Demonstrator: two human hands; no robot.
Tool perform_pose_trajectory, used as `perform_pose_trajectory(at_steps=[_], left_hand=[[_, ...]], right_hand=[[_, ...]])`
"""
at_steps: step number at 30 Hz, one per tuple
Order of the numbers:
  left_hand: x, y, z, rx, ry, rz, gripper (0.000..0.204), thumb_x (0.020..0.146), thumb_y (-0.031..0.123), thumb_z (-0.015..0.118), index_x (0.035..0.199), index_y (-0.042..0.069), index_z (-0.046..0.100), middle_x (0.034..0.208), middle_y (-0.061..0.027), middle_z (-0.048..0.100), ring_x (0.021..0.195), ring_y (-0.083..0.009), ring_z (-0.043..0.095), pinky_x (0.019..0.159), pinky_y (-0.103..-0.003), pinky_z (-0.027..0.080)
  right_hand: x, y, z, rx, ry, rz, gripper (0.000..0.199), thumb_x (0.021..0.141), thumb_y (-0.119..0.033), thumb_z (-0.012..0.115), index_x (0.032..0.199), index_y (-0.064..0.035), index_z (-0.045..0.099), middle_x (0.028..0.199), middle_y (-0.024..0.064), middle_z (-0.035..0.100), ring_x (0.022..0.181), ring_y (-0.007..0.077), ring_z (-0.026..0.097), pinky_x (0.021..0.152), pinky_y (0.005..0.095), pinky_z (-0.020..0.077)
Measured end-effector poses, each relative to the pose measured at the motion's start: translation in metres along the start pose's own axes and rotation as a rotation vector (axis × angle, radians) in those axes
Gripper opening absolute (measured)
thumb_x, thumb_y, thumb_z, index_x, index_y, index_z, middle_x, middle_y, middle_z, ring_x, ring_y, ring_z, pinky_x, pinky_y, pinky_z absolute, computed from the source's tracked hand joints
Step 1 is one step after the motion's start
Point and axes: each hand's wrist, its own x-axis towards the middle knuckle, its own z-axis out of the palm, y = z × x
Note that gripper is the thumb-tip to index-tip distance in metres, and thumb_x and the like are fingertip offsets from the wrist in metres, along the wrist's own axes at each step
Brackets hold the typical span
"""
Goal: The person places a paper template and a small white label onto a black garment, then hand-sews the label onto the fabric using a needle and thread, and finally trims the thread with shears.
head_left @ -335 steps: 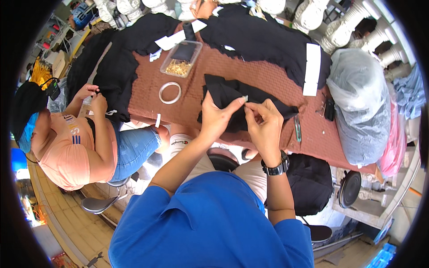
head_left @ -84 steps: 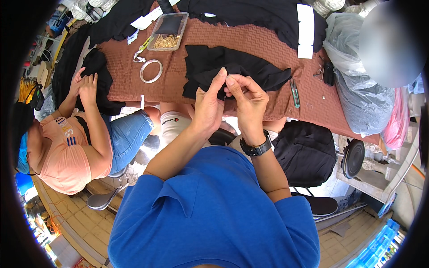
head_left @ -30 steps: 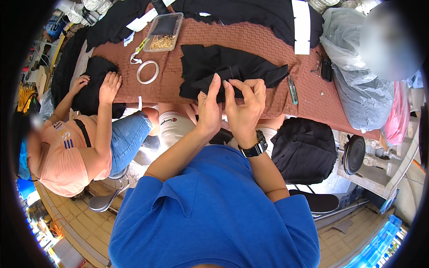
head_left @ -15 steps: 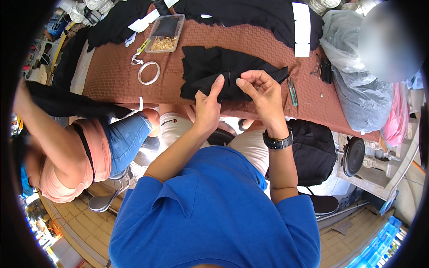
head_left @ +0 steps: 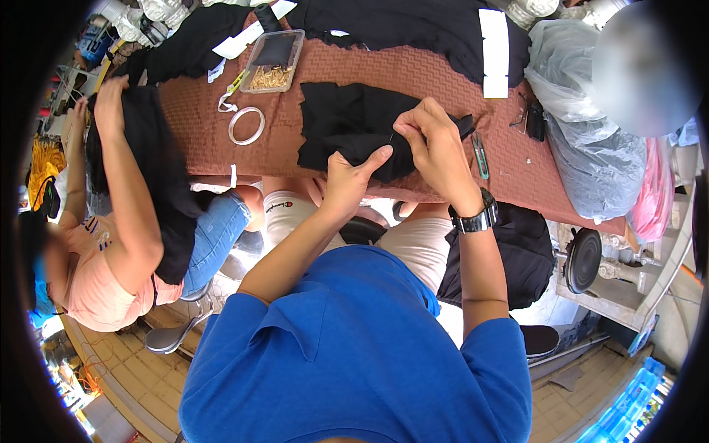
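Observation:
A piece of black cloth lies on the brown table cover, its near edge drawn toward me. My left hand is closed on that near edge, thumb on top and the fingers underneath. Just above the cloth, my right hand has thumb and forefinger pinched together; something thin and pale shows at the tips, too small to name. Green-handled thread snips rest to the right of the cloth. Left of the cloth lie a pale ring and a clear plastic box with small gold-coloured pieces and a black pad.
At the left a co-worker in a peach top lifts black cloth. More black cloth and a white strip lie along the far side. A grey plastic bag bulges over the right edge of the brown-covered table.
My right hand has risen off the cloth and turned, fingertips pinched. My left thumb has shifted right and down a little. The co-worker has raised a black cloth with both arms.

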Motion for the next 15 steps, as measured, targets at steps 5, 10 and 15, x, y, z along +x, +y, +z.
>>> perform_pose_trajectory(at_steps=[5,10,15], left_hand=[[0.004,0.000,-0.005,0.083,-0.047,-0.020,0.011,0.096,0.010,0.071,0.095,0.000,0.073,0.082,-0.0015,0.069,0.068,-0.0087,0.062,0.059,-0.028,0.053],[0.007,0.006,-0.011,0.119,-0.055,0.037,0.014,0.096,0.012,0.071,0.092,-0.001,0.073,0.078,-0.0013,0.067,0.064,-0.0077,0.059,0.057,-0.027,0.051],[0.005,0.011,-0.008,0.239,-0.108,0.068,0.016,0.096,0.012,0.071,0.089,-0.002,0.073,0.077,0.0002,0.067,0.064,-0.0068,0.058,0.058,-0.025,0.049]], right_hand=[[-0.001,-0.005,0.003,0.023,-0.052,-0.060,0.002,0.087,0.001,0.066,0.089,0.0016,0.065,0.087,0.0140,0.056,0.086,0.0330,0.057,0.075,0.0413,0.0472],[-0.001,-0.003,-0.001,-0.012,-0.029,-0.002,0.003,0.087,0.000,0.067,0.088,0.0012,0.065,0.086,0.0137,0.056,0.085,0.0332,0.058,0.074,0.0418,0.0471],[0.004,-0.003,0.002,-0.004,-0.033,-0.011,0.004,0.087,-0.002,0.068,0.087,0.0008,0.065,0.085,0.0133,0.055,0.084,0.0333,0.058,0.072,0.0422,0.0471]])
